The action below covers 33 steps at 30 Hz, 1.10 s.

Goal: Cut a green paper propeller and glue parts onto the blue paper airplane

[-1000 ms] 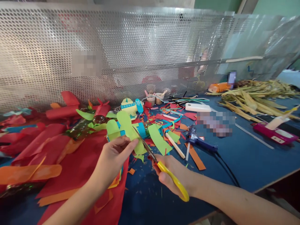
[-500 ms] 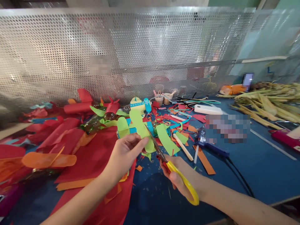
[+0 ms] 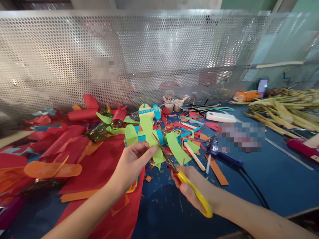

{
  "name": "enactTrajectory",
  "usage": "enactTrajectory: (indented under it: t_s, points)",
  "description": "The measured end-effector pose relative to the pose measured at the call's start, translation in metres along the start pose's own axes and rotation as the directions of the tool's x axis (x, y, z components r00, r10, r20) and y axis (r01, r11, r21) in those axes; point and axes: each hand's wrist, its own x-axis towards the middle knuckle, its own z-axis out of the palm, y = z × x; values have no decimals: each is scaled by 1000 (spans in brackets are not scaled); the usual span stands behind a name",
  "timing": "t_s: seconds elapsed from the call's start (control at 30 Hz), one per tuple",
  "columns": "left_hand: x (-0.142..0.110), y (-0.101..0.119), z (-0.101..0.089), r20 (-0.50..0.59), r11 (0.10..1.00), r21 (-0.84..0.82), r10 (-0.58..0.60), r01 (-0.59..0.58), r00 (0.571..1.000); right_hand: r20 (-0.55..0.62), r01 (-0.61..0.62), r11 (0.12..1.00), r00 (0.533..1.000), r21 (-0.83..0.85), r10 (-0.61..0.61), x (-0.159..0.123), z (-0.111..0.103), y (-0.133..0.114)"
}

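Blue tabletop widest lower right, before its edge; perforated screen above. Left hand pinches green paper; right hand grips scissors.

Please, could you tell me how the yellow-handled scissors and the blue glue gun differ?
The yellow-handled scissors are in the right hand, while the blue glue gun lies on the blue table. The scissors' metal blades reach the green paper in the left hand; the glue gun touches neither hand. The glue gun has a black cord; the scissors show none. Both are hand tools.
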Motion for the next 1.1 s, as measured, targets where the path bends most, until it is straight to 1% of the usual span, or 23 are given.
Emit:
enactTrajectory:
  t_s: [0.13,0.27,0.4,0.63,0.87,1.1]
  points:
    - [-1,0,0,31,1000,-19,-16,16,999,5,-10,1000,1000,-2,10,0,1,3]
    - [0,-2,0,44,1000,-16,-1,2,999,-1,-9,1000,1000,11,9,1,1,4]
    - [1,-3,0,31,1000,1,18,-18,999,12,-20,1000,1000,17,20,0,1,4]
    - [0,-1,0,-5,1000,9,20,-20,1000,-23,-13,1000,1000,-9,13,-2,3,5]
    - [1,-2,-1,29,1000,2,20,-20,999,-17,-37,999,999,-15,37,0,-1,-3]
    - [1,-2,-1,15,1000,-4,24,-24,1000,-9,-37,999,999,-8,37,0,-2,-2]
